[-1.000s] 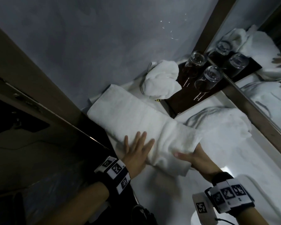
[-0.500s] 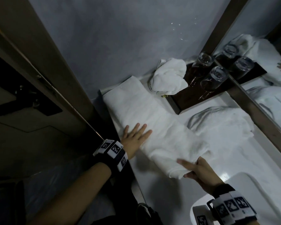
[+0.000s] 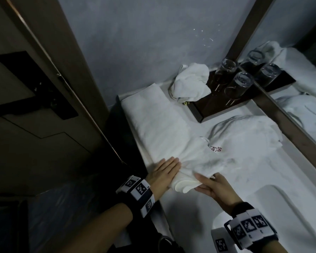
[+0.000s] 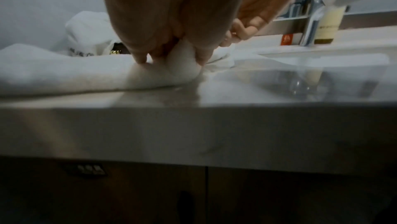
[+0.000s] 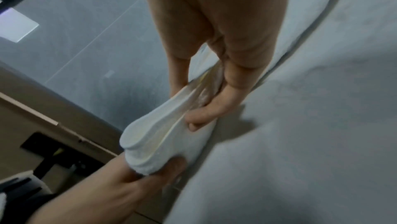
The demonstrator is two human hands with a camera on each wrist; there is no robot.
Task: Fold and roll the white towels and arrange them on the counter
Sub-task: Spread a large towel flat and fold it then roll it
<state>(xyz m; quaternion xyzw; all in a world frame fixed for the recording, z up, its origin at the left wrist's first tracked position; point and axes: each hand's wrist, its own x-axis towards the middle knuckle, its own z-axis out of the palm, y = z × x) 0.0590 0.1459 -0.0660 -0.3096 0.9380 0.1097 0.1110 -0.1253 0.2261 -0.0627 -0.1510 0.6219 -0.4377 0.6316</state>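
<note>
A long folded white towel [image 3: 159, 123] lies along the left edge of the white counter [image 3: 188, 218]. Its near end [image 3: 182, 185] is lifted and curled. My left hand [image 3: 164, 168] lies on top of that end with the fingers together, and in the left wrist view a fold of the towel [image 4: 184, 61] bulges between thumb and fingers. My right hand [image 3: 208, 183] pinches the end's layers from the right, thumb on top and fingers underneath; the right wrist view shows those layers [image 5: 163, 136] between its fingers.
A crumpled small towel [image 3: 190, 81] sits at the back by the wall, beside a dark tray [image 3: 204, 110] with two upturned glasses [image 3: 239, 86]. Another white towel [image 3: 244, 137] lies by the mirror [image 3: 303, 99]. A sink basin [image 3: 281, 207] is near right, a door [image 3: 44, 92] left.
My left hand slid from the towel's middle to its near end and its fingers closed together. My right hand lifted and curled that end. The view shifted left and down.
</note>
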